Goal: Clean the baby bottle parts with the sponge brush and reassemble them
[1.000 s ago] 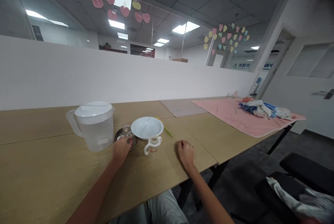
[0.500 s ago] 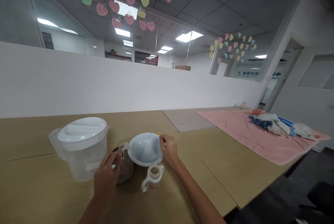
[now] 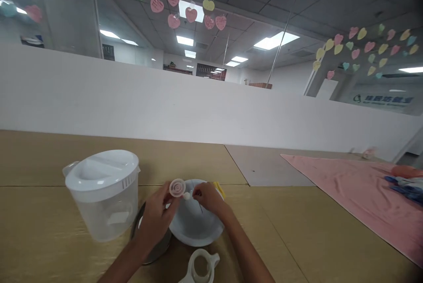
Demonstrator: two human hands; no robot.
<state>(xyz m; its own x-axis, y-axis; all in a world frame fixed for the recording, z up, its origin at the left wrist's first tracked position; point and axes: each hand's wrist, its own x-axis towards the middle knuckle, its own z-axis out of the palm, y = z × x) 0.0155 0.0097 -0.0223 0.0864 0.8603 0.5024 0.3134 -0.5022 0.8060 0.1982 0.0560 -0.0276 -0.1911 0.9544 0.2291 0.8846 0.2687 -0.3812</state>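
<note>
My left hand (image 3: 157, 215) holds a small clear plastic cap (image 3: 177, 187) with a ringed round face and a little tab, raised over the near-left side of a white bowl (image 3: 194, 226). My right hand (image 3: 209, 198) hangs over the bowl with fingertips pinched close to the cap's tab; what they grip, if anything, is too small to make out. A thin dark line shows in the bowl below those fingers. Behind my right wrist, a yellow item (image 3: 219, 189) lies by the bowl's rim. Under my left hand is a dark, round, see-through vessel (image 3: 155, 252), partly hidden.
A clear pitcher with a white lid (image 3: 105, 186) stands at left. A translucent ring-shaped piece with side handles (image 3: 188, 275) lies in front of the bowl. On the right, a pink cloth (image 3: 357, 190) carries blue and orange items (image 3: 406, 186). A white low wall (image 3: 198, 115) backs the table.
My left hand has come up from the dark vessel with the clear cap. My right hand has moved from the bowl's right rim inward over the bowl. The view has turned left.
</note>
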